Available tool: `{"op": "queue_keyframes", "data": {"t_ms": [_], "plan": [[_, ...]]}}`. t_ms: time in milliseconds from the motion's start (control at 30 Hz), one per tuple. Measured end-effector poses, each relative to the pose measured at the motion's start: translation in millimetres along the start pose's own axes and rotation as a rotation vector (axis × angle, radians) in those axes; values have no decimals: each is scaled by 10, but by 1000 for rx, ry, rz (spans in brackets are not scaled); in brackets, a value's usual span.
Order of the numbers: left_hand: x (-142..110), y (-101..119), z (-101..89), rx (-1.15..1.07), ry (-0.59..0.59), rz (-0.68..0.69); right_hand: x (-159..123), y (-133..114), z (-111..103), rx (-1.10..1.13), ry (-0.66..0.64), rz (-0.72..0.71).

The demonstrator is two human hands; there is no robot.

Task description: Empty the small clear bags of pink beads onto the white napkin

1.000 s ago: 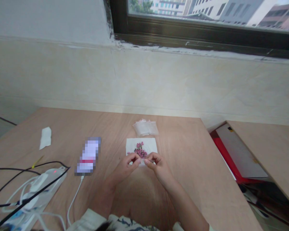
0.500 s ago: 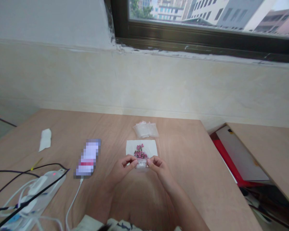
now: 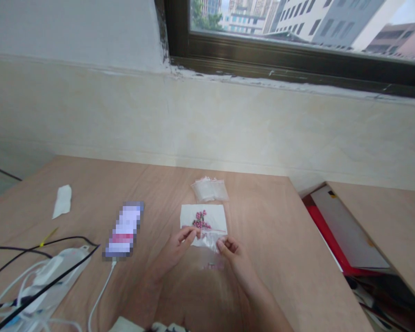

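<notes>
Between my hands hangs a small clear zip bag (image 3: 210,240), tilted, with a few pink and dark beads (image 3: 212,266) low down in it. My left hand (image 3: 180,244) pinches the bag's upper left corner. With thumb and finger, my right hand (image 3: 234,252) grips its right edge a little lower. Just beyond, a loose heap of pink and dark beads (image 3: 201,219) lies on a white sheet of paper (image 3: 186,213); the bag and my left fingers cover the sheet's near part.
A stack of clear zip bags (image 3: 210,190) lies behind the paper. To the left are a phone (image 3: 124,230) on a white charging cable (image 3: 102,293), a folded white tissue (image 3: 62,201) and a power strip (image 3: 64,269) with tangled cords. The table's right edge borders a shelf with folders (image 3: 352,230).
The bag has been opened out and tilted, its right side lower, and beads now show at its bottom. My right hand has moved slightly down and right. The camera view has shifted a little.
</notes>
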State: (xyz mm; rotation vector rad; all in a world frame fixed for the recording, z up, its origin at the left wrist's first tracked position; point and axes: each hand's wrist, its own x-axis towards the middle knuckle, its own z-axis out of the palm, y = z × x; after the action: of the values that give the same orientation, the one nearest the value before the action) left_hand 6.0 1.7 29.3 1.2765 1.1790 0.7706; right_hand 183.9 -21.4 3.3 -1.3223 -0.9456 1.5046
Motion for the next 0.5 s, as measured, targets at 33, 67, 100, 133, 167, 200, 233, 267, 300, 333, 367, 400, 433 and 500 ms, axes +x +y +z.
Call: {"op": "queue_keyframes", "data": {"t_ms": [33, 67, 100, 133, 167, 200, 233, 267, 300, 333, 367, 400, 433, 500], "plan": [[3, -23, -15, 9, 11, -10, 32, 49, -100, -35, 92, -7], [4, -48, -38, 21, 23, -20, 73, 92, -223, -73, 176, -22], [4, -75, -66, 32, 37, -29, 121, 123, -360, -118, 259, -45], [1, -102, -98, 41, 51, -38, 174, 139, -500, -197, 314, -55], [-3, -127, -132, 48, 65, -44, 230, 140, -629, -303, 369, -60], [-8, -150, -164, 53, 76, -49, 290, 125, -735, -416, 456, -75], [-12, -169, -193, 56, 85, -55, 353, 94, -808, -563, 558, -86], [-15, -185, -217, 56, 92, -60, 422, 53, -841, -729, 667, -89], [-17, -196, -234, 57, 95, -65, 497, 4, -833, -885, 743, -101], [-18, -204, -243, 59, 95, -69, 581, -46, -786, -1025, 771, -125], [-17, -209, -246, 60, 94, -72, 672, -92, -707, -1131, 741, -167], [-15, -211, -242, 61, 93, -74, 769, -129, -606, -1199, 656, -232], [-12, -211, -235, 60, 90, -75, 868, -156, -496, -1237, 556, -305], [-9, -209, -214, 51, 76, -83, 1059, -173, -289, -1287, 406, -395]]}}
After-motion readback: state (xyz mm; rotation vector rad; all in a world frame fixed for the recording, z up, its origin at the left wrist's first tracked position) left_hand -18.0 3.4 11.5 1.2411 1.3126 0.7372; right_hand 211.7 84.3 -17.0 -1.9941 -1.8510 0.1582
